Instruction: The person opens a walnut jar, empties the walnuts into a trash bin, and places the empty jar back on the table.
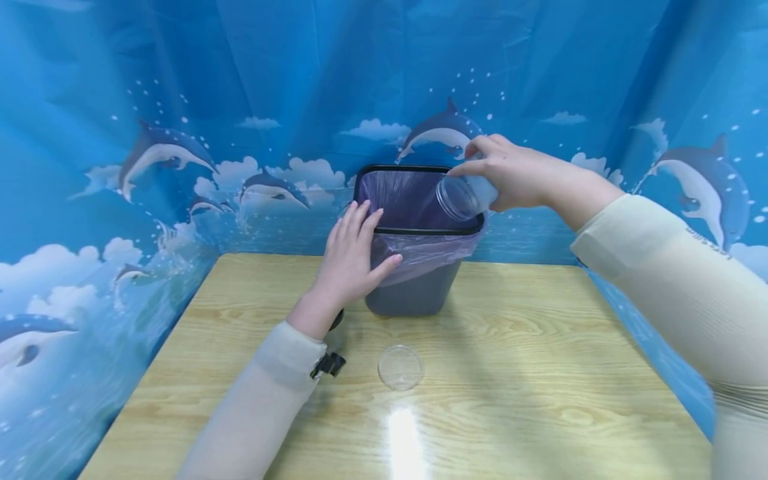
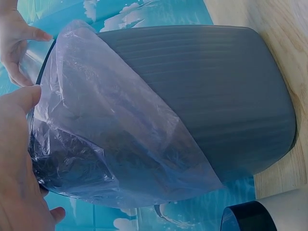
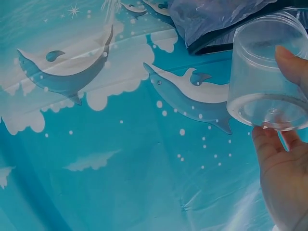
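A grey trash bin (image 1: 408, 293), lined with a translucent purple bag (image 1: 414, 257), stands at the back of the table. My left hand (image 1: 354, 257) rests on the bin's left front rim, its fingers extended and its thumb lying over the bag. In my right hand (image 1: 519, 170) is a clear plastic jar (image 1: 465, 198), gripped around its base and tipped with its open mouth toward the bin. The right wrist view shows the jar (image 3: 267, 72) see-through, thumb on one side and fingers at its bottom. Inside the bin, the bottom is hidden from view.
A clear round lid (image 1: 401, 367) lies on the wooden table (image 1: 528, 360) in front of the bin. Beside my left wrist stands a dark-ended cylinder (image 2: 250, 216), mostly covered by my forearm in the head view. A blue dolphin-print curtain (image 1: 336, 67) hangs behind.
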Demonstrator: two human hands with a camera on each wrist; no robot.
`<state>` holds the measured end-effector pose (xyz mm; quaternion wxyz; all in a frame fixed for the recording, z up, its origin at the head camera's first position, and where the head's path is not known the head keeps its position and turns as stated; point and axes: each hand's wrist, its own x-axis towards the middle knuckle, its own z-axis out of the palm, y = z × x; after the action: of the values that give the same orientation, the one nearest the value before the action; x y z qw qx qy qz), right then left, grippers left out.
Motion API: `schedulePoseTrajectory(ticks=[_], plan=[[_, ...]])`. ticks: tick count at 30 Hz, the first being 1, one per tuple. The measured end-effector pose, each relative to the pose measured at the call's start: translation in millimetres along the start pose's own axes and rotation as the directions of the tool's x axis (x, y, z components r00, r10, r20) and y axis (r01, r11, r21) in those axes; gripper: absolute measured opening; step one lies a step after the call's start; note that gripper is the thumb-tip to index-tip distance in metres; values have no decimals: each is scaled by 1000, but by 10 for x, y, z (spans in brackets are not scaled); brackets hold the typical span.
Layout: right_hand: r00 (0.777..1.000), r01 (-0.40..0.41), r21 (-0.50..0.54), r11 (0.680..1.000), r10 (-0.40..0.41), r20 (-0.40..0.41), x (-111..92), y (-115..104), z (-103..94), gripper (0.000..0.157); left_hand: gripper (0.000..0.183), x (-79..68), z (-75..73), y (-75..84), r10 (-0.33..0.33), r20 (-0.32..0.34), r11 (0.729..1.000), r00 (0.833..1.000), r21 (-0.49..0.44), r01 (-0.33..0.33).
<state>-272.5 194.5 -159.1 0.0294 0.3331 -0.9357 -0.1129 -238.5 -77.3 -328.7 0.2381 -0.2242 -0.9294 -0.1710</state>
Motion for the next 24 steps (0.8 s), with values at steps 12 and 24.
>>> schedulePoseTrajectory(ticks=[12,24], plan=[[988,67,30,997,-63,-140,-41,18,-71,83,85,-1,9,10,-4,10,1000,1000,9,4],[1000,-10,13,1000,11,-28,-34,17,49,82,86,-8,-19,5,-10,25,1000,1000,17,10]])
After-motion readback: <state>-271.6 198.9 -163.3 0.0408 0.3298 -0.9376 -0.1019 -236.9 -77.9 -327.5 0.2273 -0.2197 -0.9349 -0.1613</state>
